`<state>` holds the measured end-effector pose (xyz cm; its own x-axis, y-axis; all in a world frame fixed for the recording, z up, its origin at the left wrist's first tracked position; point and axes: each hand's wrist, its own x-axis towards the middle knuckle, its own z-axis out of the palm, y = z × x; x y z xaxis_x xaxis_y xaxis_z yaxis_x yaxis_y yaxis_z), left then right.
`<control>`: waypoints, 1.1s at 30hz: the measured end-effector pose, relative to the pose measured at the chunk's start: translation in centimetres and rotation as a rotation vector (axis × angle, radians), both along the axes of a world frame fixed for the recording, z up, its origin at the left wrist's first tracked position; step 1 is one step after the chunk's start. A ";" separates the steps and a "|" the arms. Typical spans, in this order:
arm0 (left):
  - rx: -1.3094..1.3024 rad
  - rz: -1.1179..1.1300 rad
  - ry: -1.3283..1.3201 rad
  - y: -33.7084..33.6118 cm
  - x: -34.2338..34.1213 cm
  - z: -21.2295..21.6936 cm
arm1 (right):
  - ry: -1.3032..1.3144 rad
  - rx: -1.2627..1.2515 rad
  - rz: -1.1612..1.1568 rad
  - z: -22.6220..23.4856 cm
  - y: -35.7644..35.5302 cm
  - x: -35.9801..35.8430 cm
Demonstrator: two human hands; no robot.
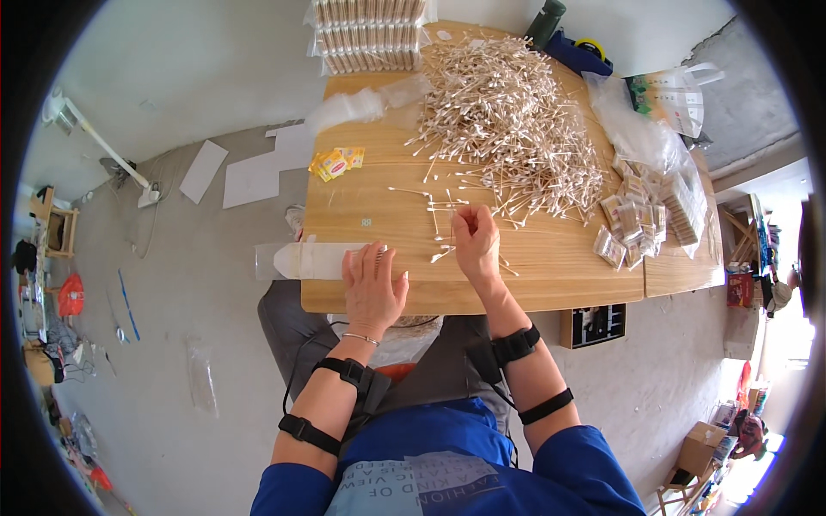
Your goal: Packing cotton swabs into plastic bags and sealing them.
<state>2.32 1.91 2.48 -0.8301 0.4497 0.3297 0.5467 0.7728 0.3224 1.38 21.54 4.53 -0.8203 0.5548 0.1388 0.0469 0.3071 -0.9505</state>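
At the table's front left, my left hand (375, 282) lies over the end of a white plastic sleeve (323, 261), fingers stretched and thumb apart. A few thin brown sticks show by its fingertips. My right hand (477, 245) is closed in a pinch above the wood, to the right of the left one. What it pinches, if anything, is hidden by the fingers. Loose cotton swabs (443, 206) lie just left of it. Beyond both hands rises a large heap of cotton swabs (508, 112) with brown sticks and white tips.
Filled small packs (632, 224) crowd the table's right side beside a clear plastic bag (641, 129). Yellow packets (335, 162) and clear wrapping (348, 107) lie left. Stacked swab packs (370, 39), a dark green bottle (546, 21) and a tape dispenser (581, 53) stand at the back.
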 end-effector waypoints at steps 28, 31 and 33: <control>0.854 -0.219 -0.173 1.7 0.1 11.9 | 0.050 -0.942 0.432 9.0 -4.0 7.2; 1.049 -0.272 -0.594 2.0 0.5 13.3 | 0.041 -0.926 0.463 10.1 -5.1 8.0; 1.119 -0.259 -0.673 1.7 1.3 13.5 | 0.028 -0.926 0.493 10.6 -5.3 8.5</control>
<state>3.62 3.62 15.97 -0.9081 0.3761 0.1841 0.1210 -0.1851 0.9752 9.87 16.22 15.12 -0.9874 0.0589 -0.1469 0.0889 -0.5619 -0.8224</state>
